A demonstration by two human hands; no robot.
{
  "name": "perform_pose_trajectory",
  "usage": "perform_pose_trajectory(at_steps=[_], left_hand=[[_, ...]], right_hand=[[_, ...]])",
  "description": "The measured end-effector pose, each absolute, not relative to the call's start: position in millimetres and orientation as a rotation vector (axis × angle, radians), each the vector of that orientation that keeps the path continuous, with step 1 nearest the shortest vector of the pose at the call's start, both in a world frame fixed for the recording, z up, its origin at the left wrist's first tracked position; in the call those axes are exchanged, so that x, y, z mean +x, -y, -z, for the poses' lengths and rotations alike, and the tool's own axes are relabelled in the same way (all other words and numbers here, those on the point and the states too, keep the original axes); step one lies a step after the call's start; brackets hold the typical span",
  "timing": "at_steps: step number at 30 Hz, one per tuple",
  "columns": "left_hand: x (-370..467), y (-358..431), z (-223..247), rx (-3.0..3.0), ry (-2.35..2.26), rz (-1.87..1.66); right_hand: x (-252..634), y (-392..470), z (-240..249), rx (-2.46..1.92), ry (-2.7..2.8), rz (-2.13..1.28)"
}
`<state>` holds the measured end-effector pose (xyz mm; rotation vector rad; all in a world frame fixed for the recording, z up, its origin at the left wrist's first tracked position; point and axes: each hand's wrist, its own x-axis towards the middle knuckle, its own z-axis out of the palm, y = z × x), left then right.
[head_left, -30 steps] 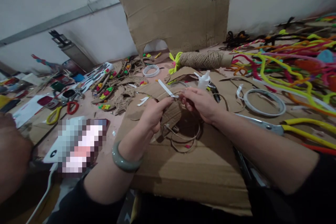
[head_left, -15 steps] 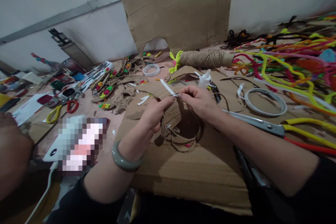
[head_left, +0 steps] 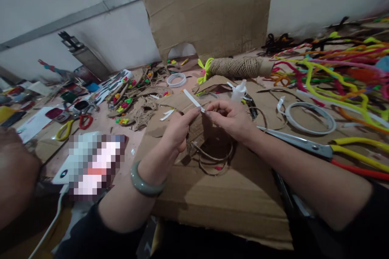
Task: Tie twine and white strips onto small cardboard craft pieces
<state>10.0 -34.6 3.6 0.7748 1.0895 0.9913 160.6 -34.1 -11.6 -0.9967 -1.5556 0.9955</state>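
A narrow white strip (head_left: 191,99), like double-sided tape, sticks up beyond my fingertips. My left hand (head_left: 178,127) pinches it near its lower end between thumb and fingers. At that same end my right hand (head_left: 227,119) has thumb and forefinger pressed together, their tips almost touching my left thumb. Below both hands, loops of brown twine (head_left: 214,158) hang over a cardboard sheet (head_left: 219,206); I cannot tell where the twine is held. Right of my right hand lies a pair of large scissors (head_left: 304,141) with yellow and red handles.
A tape roll (head_left: 334,119), glue bottle (head_left: 239,90) and twine spool (head_left: 235,66) lie beyond my hands. Colourful pipe cleaners (head_left: 331,73) pile up at right. Twine pieces with bright beads (head_left: 142,101) lie left. A white device (head_left: 62,173) with a cable and another person's hand (head_left: 15,170) are at far left.
My fingertips have come closer together at the lower end of the white strip. The whole view has shifted slightly; the other things keep their places.
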Motion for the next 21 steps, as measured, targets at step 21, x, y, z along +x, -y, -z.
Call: perform_pose_trajectory(at_steps=[21], left_hand=[[13.1, 41.6, -4.1, 0.954, -1.154, -1.135]], right_hand=[[160.2, 31.6, 13.8, -1.040, 1.516, -1.277]])
